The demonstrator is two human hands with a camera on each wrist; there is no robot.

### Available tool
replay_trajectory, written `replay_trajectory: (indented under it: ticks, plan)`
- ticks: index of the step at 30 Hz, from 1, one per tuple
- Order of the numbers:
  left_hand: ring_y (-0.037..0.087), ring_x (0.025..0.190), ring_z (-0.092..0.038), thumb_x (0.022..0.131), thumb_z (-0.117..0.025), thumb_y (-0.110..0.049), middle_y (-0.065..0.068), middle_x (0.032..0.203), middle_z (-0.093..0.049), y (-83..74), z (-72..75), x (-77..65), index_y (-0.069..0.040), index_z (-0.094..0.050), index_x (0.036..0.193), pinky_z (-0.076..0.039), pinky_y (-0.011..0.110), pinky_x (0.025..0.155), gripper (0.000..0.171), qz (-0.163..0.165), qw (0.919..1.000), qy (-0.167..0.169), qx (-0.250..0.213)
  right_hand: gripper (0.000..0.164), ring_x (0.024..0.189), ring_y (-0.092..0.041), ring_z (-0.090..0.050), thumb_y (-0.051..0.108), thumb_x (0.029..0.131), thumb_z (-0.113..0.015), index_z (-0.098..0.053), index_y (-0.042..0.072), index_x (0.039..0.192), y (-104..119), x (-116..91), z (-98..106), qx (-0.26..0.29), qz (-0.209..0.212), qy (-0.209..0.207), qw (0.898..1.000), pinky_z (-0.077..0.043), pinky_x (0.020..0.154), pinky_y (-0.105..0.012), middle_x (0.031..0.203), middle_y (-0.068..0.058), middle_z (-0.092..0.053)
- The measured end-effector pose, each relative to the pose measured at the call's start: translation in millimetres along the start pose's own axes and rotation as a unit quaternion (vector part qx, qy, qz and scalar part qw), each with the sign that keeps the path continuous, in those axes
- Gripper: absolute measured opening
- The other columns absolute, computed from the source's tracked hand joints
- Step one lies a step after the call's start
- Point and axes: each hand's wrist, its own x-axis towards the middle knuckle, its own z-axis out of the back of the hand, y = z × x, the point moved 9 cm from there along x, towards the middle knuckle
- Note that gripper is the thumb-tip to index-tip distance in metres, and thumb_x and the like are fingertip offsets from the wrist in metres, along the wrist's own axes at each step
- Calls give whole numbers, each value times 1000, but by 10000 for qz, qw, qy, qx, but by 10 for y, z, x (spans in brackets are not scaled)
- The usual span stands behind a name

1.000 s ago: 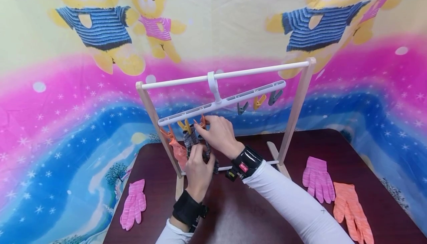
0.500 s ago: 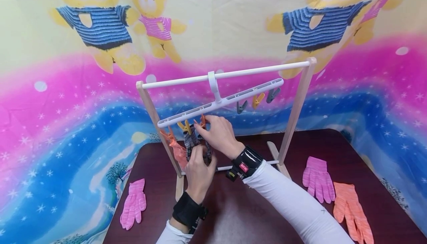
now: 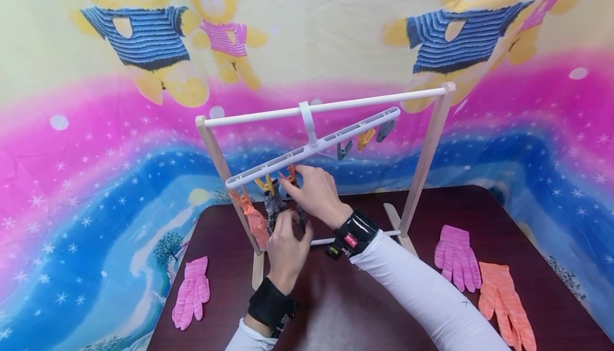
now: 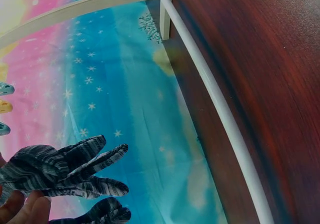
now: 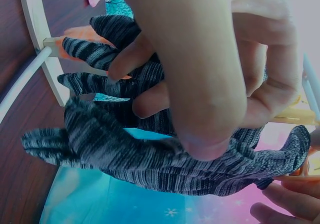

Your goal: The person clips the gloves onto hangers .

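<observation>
Two grips: left hand (image 3: 287, 244) pinches grey glove (image 5: 165, 176), right hand (image 3: 317, 195) pinches orange clip (image 3: 291, 173)
Knit: likely light, soft, floppy; hold near the cuff

Grey-black gloves (image 5: 150, 178); side by side

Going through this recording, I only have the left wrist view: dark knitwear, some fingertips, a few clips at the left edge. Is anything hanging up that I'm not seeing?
Observer: Yes. In the head view, an orange glove hangs under the image-left end of the white hanger.

Operator: Nothing orange in mine. And where exactly is the right hand?

Observer: The right hand is up just below the hanger, its thumb and fingers at an orange clip.
</observation>
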Motion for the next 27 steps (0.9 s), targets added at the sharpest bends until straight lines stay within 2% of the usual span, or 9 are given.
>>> replay_trajectory:
  ticks: [10, 22, 27]
  plan:
    - [14, 58, -56, 87, -74, -20, 5, 97, -66, -17, 10, -23, -10, -61, 104, -43, 27, 52, 23, -83, 9999, 20, 58, 28, 46, -14, -39, 44, 96, -66, -67, 16, 92, -12, -15, -1, -66, -8, 63, 10000, -22, 43, -24, 55, 3, -39]
    - [17, 59, -61, 87, -73, -22, 2, 96, -68, 2, 8, -82, -13, -64, 106, -43, 29, 49, 23, -174, 9997, -38, 194, 41, 46, -14, -39, 49, 97, -61, -71, 15, 118, -90, -72, -4, 17, -6, 2, 10000, -23, 42, -25, 56, 2, -41]
    - [16, 54, -58, 87, -73, -23, 2, 99, -70, 13, -2, -113, -13, -65, 108, -41, 28, 47, 24, -122, 9996, -4, 264, 50, 49, -14, -44, 50, 96, -61, -68, 13, 130, -139, -100, 2, 67, -168, -24, 9998, -27, 43, -26, 62, 0, -52]
